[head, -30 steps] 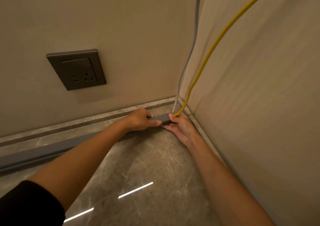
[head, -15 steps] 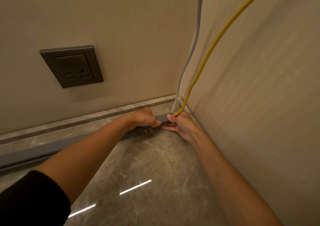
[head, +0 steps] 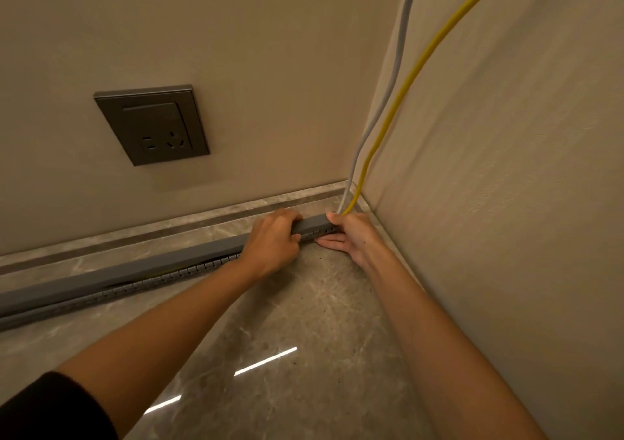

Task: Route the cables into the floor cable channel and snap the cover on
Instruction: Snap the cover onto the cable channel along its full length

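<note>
2 hands meet at the far right corner of the floor [head: 304,338], both on the grey cover [head: 135,270] that runs along the floor's far edge. Your left hand [head: 275,237] is curled over the top of the cover, fingers wrapped to its far side. Your right hand [head: 351,233] pinches the cover's corner end, thumb on top and fingers straight along the floor against the front. Below the cover, the channel [head: 162,279] shows its slotted front wall, and toward the left a dark gap separates the 2. Right at your thumb, the yellow cable [head: 405,91] and the grey cable [head: 393,78] enter the channel's end from the wall corner above. 1 dark wall socket [head: 153,125] sits above the floor's far edge.
</note>
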Demonstrator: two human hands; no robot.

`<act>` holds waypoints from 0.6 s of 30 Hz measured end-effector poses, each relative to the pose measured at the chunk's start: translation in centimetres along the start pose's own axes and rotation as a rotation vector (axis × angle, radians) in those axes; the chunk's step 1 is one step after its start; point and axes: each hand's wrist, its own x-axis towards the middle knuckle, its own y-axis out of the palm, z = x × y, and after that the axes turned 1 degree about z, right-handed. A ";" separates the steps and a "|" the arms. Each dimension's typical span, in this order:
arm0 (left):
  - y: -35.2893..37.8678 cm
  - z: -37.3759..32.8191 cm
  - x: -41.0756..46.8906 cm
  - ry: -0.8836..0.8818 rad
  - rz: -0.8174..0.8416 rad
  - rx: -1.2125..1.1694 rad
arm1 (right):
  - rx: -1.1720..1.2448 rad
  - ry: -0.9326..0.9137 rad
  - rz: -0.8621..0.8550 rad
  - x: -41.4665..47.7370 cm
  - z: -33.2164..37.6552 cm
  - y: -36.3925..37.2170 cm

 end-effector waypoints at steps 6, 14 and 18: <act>0.9 -0.9 0.6 -0.007 0.009 0.014 | 0.005 0.043 0.033 -0.3 0.2 -0.3; 1.3 -1.4 1.0 0.063 0.064 0.200 | 0.010 0.032 0.052 -0.3 0.1 -0.6; 1.6 -1.7 1.0 0.070 0.066 0.227 | 0.014 0.030 0.050 -0.3 0.0 -0.6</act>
